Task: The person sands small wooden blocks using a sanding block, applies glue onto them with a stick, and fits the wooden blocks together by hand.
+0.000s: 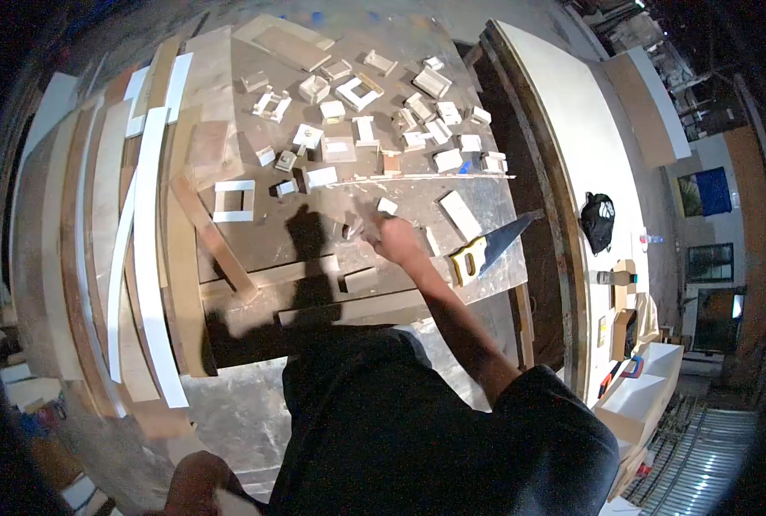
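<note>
My right hand [393, 240] reaches over the middle of the wooden worktable [271, 241], its fingers pointing left and smeared by motion. Whether anything is between them is unclear. Just above the fingers lies a small pale wooden block [387, 206]. To the hand's right are a longer wooden block [459, 215] and a handsaw [495, 248] with a yellow and black handle. Below the hand sits another wooden block [360, 279]. My left hand does not show; only a rounded patch of skin appears at the lower left, and I cannot tell which body part it is.
Several small wooden assemblies [359, 91] spread over the table's far half. Long boards and white strips [153, 249] lie along the left side. A brown slat [214, 236] lies slanted beside them. A second table [563, 112] on the right bears a black bag [598, 222].
</note>
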`<act>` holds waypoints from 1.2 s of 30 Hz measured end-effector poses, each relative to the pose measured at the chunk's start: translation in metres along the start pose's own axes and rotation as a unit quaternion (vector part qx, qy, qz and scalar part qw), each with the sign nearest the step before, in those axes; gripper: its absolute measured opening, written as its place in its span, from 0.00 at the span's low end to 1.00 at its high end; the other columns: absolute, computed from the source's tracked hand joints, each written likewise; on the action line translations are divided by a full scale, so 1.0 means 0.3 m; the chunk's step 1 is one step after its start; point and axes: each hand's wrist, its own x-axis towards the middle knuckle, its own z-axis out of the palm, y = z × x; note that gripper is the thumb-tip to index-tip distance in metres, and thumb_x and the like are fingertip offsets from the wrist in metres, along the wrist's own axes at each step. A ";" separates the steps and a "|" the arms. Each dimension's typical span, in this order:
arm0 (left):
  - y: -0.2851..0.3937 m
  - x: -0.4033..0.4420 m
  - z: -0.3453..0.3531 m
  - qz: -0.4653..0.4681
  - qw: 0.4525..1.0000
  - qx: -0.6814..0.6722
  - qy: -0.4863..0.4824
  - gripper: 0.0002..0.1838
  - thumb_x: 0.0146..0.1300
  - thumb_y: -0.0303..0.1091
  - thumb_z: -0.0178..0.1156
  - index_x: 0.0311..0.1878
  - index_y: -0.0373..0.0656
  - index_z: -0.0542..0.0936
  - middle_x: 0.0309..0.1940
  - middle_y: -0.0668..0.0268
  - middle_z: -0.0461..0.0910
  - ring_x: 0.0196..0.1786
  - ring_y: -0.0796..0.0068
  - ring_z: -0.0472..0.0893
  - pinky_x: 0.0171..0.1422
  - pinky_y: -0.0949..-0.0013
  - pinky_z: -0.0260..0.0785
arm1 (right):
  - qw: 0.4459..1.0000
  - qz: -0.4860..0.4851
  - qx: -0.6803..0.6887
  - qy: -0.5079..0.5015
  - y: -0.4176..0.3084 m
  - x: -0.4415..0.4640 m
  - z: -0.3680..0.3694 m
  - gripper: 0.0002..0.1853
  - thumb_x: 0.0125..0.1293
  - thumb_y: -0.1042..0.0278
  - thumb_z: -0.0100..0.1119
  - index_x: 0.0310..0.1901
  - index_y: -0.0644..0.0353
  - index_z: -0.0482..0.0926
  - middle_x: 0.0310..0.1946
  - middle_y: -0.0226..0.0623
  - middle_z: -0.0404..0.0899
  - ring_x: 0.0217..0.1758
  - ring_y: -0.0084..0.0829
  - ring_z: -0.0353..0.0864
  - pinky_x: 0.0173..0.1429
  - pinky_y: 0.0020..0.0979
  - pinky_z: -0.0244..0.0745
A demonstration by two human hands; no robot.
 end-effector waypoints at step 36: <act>-0.115 -0.061 0.373 -0.239 0.714 -0.627 0.199 0.20 0.57 0.33 0.72 0.49 0.32 0.79 0.33 0.64 0.82 0.36 0.79 0.81 0.43 0.74 0.74 | 0.779 -0.041 0.625 0.023 -0.491 -0.256 -0.545 0.25 0.41 0.67 0.78 0.43 0.61 0.79 0.39 0.31 0.81 0.44 0.22 0.79 0.50 0.27 0.72</act>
